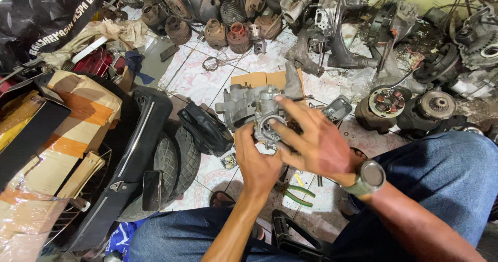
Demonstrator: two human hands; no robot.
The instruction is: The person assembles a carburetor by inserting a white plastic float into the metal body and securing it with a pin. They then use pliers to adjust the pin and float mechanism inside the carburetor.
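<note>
I am looking down at my own two bare hands above a tiled floor (207, 80) crowded with engine parts. My left hand (257, 163) grips a grey cast-metal carburettor (264, 114) from below, holding it up over my knees. My right hand (316, 140), wearing a wristwatch (369, 176), lies open, fingers spread against the carburettor's side. Green-handled pliers (298, 195) rest on the floor beneath.

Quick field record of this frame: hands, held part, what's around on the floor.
left hand: grips grey metal carburetor from below
right hand: fingers spread, touching the carburetor's right side; wristwatch on wrist
below hands: green-handled pliers on tiled floor
left: small tyre, taped cardboard
back: finned engine cylinders
right: stator coil
</note>
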